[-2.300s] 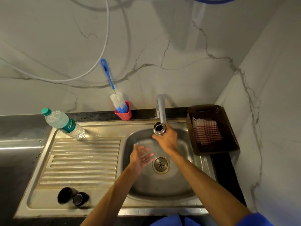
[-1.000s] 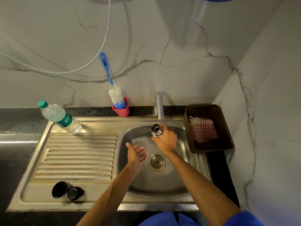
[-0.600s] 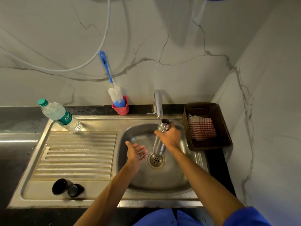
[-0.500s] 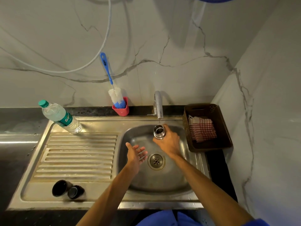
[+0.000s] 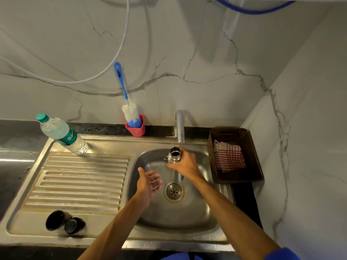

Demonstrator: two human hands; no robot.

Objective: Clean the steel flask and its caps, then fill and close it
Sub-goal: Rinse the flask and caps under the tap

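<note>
Over the round stainless steel sink basin (image 5: 150,212) I see my right hand (image 5: 185,166) wrapped around the open-mouthed steel flask (image 5: 175,156), held upright just under the spout of the curved chrome tap (image 5: 179,126). My left hand (image 5: 148,183) hovers beside it, fingers spread, holding nothing. The two dark round caps (image 5: 63,221) (touching each other) sit on the ribbed steel drainboard (image 5: 78,181), well apart from the flask.

Right hand (image 5: 185,165) fingers curled (gripping); left hand (image 5: 148,182) open, palm up.
</note>
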